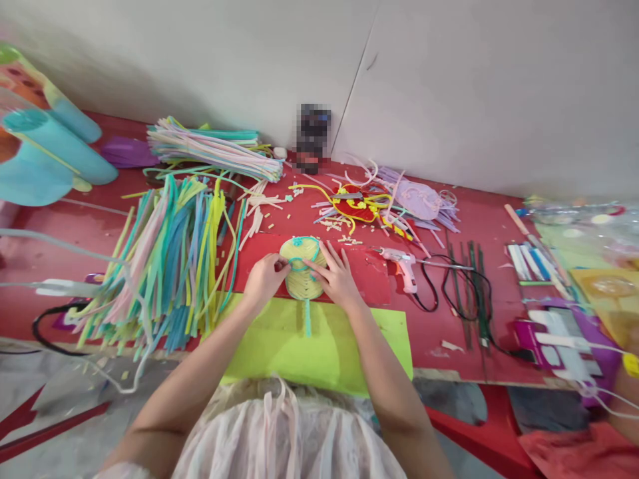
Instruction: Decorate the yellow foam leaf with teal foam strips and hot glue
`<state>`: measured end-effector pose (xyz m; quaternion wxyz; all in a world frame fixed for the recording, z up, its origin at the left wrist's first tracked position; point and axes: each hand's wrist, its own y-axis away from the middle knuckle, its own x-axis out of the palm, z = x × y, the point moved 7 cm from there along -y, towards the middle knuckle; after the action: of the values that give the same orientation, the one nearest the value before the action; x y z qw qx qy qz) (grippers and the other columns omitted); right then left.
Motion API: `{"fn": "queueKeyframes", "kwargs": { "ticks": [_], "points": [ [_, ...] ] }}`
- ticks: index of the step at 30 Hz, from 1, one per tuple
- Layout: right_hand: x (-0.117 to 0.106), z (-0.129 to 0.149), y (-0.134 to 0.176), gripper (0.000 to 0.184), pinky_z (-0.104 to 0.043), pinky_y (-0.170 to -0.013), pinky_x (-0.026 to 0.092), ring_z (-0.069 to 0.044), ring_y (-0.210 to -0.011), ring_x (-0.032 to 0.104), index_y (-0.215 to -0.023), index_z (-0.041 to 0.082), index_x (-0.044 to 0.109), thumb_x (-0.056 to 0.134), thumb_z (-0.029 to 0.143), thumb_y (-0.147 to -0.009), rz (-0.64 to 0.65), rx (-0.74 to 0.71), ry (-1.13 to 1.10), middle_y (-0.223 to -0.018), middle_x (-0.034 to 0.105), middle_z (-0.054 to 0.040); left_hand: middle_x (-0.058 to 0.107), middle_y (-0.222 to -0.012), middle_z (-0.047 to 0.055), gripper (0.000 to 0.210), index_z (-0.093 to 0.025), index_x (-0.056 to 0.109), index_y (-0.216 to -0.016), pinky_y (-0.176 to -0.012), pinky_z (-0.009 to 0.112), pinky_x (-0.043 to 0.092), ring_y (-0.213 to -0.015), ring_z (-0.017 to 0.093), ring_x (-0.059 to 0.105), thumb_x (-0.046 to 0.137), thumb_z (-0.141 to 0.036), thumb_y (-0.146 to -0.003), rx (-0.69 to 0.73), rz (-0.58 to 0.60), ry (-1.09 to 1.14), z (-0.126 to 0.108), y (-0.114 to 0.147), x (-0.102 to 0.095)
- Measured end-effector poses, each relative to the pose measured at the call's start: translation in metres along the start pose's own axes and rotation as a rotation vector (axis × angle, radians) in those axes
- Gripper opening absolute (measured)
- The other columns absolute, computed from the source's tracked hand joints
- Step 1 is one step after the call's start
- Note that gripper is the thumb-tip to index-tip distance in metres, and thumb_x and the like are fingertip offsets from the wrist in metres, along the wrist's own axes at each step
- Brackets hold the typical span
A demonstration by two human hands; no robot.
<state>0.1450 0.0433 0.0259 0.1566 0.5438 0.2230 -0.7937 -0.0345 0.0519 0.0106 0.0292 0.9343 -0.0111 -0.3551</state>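
A pale yellow round fan point(305, 287) made of pipe cleaners lies in front of me, with a teal edge and a teal handle point(307, 319) pointing toward me. My left hand point(265, 281) is at the fan's left side, thumb and forefinger pinched on a teal pipe cleaner point(296, 265) that curves across the upper face. Over the right edge rests my right hand point(339, 278), its fingers stretched out and fingertips touching the fan near the teal piece. A small teal curl point(298, 241) sits at the fan's top.
Under the fan is a lime-green sheet point(319, 346) on the red table point(424, 346). Bundled pipe cleaners point(164, 266) lie left, with more point(214, 150) behind. A pink glue gun point(407, 266) with a black cord lies right. Lilac pieces point(419, 199) and cut scraps lie at the back.
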Motion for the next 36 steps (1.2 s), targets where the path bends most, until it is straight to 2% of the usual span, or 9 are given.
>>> {"fn": "queueKeyframes", "kwargs": {
  "ticks": [5,10,14,19,27,32,36],
  "points": [
    [0.002,-0.003,0.0,0.044,-0.054,-0.115,0.015,-0.023,-0.144,0.013,-0.14,0.04,0.035,0.036,0.04,-0.096,0.0,0.014,-0.004,-0.156,0.016,0.0037,0.062,-0.076,0.001,0.01,-0.018,0.062,-0.079,-0.068,0.025,0.041,-0.069,0.014,0.056,0.056,-0.026,-0.08,0.041,-0.039,-0.061,-0.008,-0.001,-0.005],
    [0.002,-0.005,0.0,0.045,-0.05,-0.117,0.013,-0.02,-0.144,0.014,-0.142,0.032,0.036,0.033,0.04,-0.097,-0.008,0.033,-0.043,-0.155,0.021,-0.0004,0.063,-0.078,0.002,0.009,-0.018,0.062,-0.08,-0.067,0.026,0.041,-0.072,0.016,0.057,0.055,-0.025,-0.08,0.096,-0.047,-0.114,-0.017,-0.011,-0.009],
    [0.002,-0.007,-0.001,0.049,-0.049,-0.117,0.011,-0.017,-0.143,0.018,-0.144,0.026,0.03,0.031,0.039,-0.098,-0.028,0.053,-0.106,-0.153,0.028,-0.0028,0.063,-0.076,0.002,0.009,-0.018,0.062,-0.078,-0.064,0.026,0.039,-0.068,0.015,0.056,0.056,-0.024,-0.079,0.096,-0.029,-0.152,-0.018,-0.022,-0.01],
    [0.003,-0.011,0.0,0.052,-0.046,-0.118,0.013,-0.015,-0.143,0.02,-0.147,0.022,0.02,0.031,0.033,-0.097,-0.061,0.082,-0.17,-0.152,0.031,-0.0045,0.061,-0.071,0.001,0.008,-0.018,0.062,-0.076,-0.06,0.026,0.037,-0.065,0.015,0.055,0.056,-0.024,-0.078,0.098,-0.004,-0.172,-0.013,-0.032,-0.006],
    [0.002,-0.01,-0.001,0.043,-0.047,-0.118,0.012,-0.015,-0.143,0.021,-0.138,0.021,0.036,0.03,0.028,-0.097,-0.062,0.085,-0.196,-0.152,0.031,-0.0047,0.06,-0.071,0.001,0.008,-0.018,0.062,-0.078,-0.06,0.026,0.037,-0.065,0.015,0.055,0.056,-0.024,-0.079,0.127,0.008,-0.164,-0.014,-0.036,-0.004],
    [0.002,-0.011,-0.001,0.041,-0.048,-0.118,0.013,-0.016,-0.142,0.022,-0.136,0.022,0.038,0.031,0.03,-0.096,-0.063,0.091,-0.209,-0.151,0.031,-0.0046,0.059,-0.073,0.001,0.005,-0.019,0.059,-0.074,-0.062,0.026,0.038,-0.067,0.015,0.054,0.058,-0.022,-0.078,0.135,-0.032,-0.184,-0.018,-0.032,-0.006],
    [0.003,-0.011,0.0,0.04,-0.049,-0.117,0.014,-0.016,-0.143,0.021,-0.135,0.022,0.039,0.032,0.028,-0.096,-0.071,0.092,-0.223,-0.151,0.032,-0.0043,0.057,-0.073,0.0,0.003,-0.019,0.058,-0.077,-0.064,0.026,0.039,-0.068,0.015,0.053,0.06,-0.022,-0.077,0.134,-0.065,-0.093,-0.011,-0.033,-0.004]
  ]
}}
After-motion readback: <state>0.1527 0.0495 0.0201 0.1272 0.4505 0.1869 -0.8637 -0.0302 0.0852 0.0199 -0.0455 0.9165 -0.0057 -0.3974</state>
